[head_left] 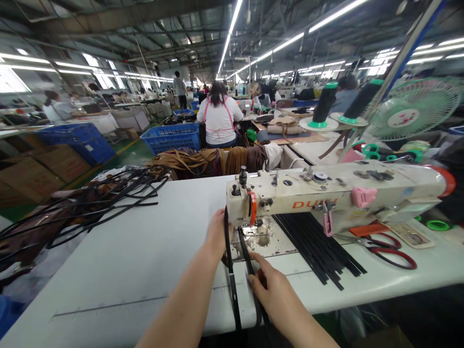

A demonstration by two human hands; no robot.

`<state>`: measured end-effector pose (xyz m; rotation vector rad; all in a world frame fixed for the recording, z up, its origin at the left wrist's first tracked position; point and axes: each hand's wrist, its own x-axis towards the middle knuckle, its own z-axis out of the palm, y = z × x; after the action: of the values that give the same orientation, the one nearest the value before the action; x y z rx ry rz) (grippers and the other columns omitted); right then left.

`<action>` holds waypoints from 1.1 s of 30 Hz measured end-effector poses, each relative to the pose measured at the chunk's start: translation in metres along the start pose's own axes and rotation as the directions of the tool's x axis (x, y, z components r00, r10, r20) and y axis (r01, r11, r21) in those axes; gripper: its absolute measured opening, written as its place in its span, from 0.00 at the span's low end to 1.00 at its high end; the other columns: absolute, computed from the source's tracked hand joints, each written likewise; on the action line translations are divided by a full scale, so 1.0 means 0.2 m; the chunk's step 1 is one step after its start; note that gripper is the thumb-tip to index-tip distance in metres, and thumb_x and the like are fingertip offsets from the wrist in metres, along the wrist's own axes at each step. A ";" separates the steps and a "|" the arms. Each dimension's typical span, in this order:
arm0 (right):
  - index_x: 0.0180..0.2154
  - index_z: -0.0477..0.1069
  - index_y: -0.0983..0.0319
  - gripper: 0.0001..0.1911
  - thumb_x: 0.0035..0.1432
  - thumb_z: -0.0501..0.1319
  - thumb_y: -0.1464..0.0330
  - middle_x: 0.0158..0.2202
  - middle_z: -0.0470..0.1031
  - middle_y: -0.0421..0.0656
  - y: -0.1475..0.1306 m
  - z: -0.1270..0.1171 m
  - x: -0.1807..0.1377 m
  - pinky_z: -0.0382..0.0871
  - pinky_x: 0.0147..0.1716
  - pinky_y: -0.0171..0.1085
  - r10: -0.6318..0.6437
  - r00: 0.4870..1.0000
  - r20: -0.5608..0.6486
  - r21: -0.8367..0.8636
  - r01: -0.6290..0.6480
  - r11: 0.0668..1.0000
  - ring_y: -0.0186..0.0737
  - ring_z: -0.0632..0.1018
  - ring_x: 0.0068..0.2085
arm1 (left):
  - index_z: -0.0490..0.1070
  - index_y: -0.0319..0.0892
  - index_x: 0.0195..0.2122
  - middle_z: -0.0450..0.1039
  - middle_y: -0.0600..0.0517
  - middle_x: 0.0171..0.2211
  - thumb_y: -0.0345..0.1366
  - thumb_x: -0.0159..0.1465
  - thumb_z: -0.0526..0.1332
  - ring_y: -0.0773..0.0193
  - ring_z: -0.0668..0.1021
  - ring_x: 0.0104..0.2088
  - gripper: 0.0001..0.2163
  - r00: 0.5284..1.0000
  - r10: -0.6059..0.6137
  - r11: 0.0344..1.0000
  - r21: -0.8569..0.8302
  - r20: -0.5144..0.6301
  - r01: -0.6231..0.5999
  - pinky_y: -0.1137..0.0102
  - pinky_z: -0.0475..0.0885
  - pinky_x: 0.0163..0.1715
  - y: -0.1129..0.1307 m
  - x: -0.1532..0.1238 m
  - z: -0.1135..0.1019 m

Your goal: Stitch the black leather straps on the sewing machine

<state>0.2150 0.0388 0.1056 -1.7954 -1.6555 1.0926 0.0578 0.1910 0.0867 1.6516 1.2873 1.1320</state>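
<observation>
A long black strap runs from under the sewing machine's presser foot toward me and over the table's front edge. My right hand is closed on it, thumb and forefinger at its right side in front of the needle area. My left hand is at the left of the machine head, beside another black strap length that hangs down past the head. The strap and the machine head hide most of its fingers, so its grip does not show.
Cut black strips lie fanned under the machine arm, with red-handled scissors to their right. Long black straps heap at the table's left. Thread cones and a fan stand behind. A seated co-worker is ahead.
</observation>
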 end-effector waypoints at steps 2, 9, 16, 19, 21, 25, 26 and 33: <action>0.65 0.67 0.62 0.29 0.62 0.56 0.69 0.31 0.78 0.41 0.01 0.00 0.00 0.67 0.37 0.38 -0.008 1.000 0.003 -0.002 0.008 1.000 0.44 0.79 0.34 | 0.80 0.41 0.38 0.81 0.43 0.44 0.29 0.60 0.62 0.48 0.81 0.47 0.09 0.993 0.111 0.978 0.171 0.044 -0.117 0.56 0.76 0.55 -0.01 -0.10 -0.01; 0.64 0.69 0.61 0.29 0.61 0.56 0.72 0.33 0.80 0.42 0.02 0.01 0.01 0.70 0.39 0.38 -0.052 0.998 -0.023 -0.039 0.051 0.998 0.45 0.81 0.36 | 0.78 0.46 0.55 0.77 0.44 0.59 0.33 0.66 0.63 0.43 0.75 0.63 0.17 0.949 0.274 0.849 0.425 0.158 -0.315 0.42 0.71 0.64 -0.11 -0.41 0.02; 0.65 0.68 0.65 0.29 0.62 0.56 0.70 0.33 0.80 0.44 -0.01 0.00 -0.02 0.69 0.38 0.39 -0.038 0.999 -0.014 -0.058 0.037 0.998 0.47 0.81 0.36 | 0.76 0.47 0.58 0.76 0.46 0.60 0.37 0.74 0.55 0.48 0.73 0.66 0.16 0.942 0.248 0.840 0.435 0.224 -0.325 0.43 0.67 0.68 -0.01 -0.44 -0.04; 0.65 0.68 0.65 0.29 0.63 0.56 0.69 0.34 0.80 0.45 -0.02 -0.01 -0.03 0.68 0.38 0.40 -0.034 0.999 -0.006 -0.053 0.034 0.998 0.47 0.80 0.36 | 0.75 0.48 0.60 0.76 0.47 0.60 0.38 0.75 0.54 0.49 0.72 0.66 0.16 0.943 0.236 0.847 0.426 0.237 -0.319 0.42 0.66 0.68 0.01 -0.44 -0.05; 0.64 0.68 0.65 0.29 0.63 0.57 0.68 0.33 0.80 0.44 -0.02 -0.02 -0.03 0.68 0.38 0.40 -0.028 1.000 -0.003 -0.058 0.028 0.998 0.47 0.80 0.36 | 0.74 0.47 0.60 0.76 0.46 0.61 0.38 0.75 0.54 0.50 0.72 0.66 0.16 0.944 0.230 0.849 0.425 0.238 -0.314 0.41 0.64 0.69 0.01 -0.45 -0.05; 0.64 0.69 0.62 0.28 0.62 0.58 0.67 0.32 0.80 0.42 -0.01 -0.01 -0.03 0.67 0.37 0.39 -0.037 0.999 -0.011 -0.048 0.037 0.998 0.45 0.80 0.35 | 0.74 0.46 0.59 0.75 0.46 0.61 0.36 0.75 0.54 0.51 0.72 0.67 0.16 0.946 0.224 0.844 0.439 0.233 -0.308 0.43 0.64 0.69 0.00 -0.46 -0.04; 0.64 0.69 0.62 0.28 0.62 0.58 0.67 0.32 0.79 0.41 0.00 0.00 -0.03 0.67 0.37 0.39 -0.041 0.999 -0.013 -0.043 0.041 0.998 0.44 0.79 0.34 | 0.74 0.46 0.59 0.75 0.45 0.61 0.36 0.75 0.54 0.51 0.72 0.67 0.16 0.945 0.227 0.842 0.441 0.234 -0.311 0.43 0.63 0.69 0.00 -0.46 -0.04; 0.60 0.71 0.61 0.25 0.62 0.57 0.67 0.29 0.77 0.38 0.01 -0.06 -0.01 0.69 0.37 0.38 -0.048 0.995 -0.093 -0.042 0.044 0.998 0.42 0.79 0.32 | 0.75 0.45 0.58 0.75 0.45 0.61 0.36 0.76 0.54 0.51 0.71 0.67 0.15 0.944 0.224 0.846 0.433 0.244 -0.312 0.44 0.63 0.69 0.00 -0.45 -0.05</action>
<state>0.2263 0.0395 0.1114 -1.7958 -1.6657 0.9471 0.0389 0.1039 0.0725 2.2998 1.3001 0.8299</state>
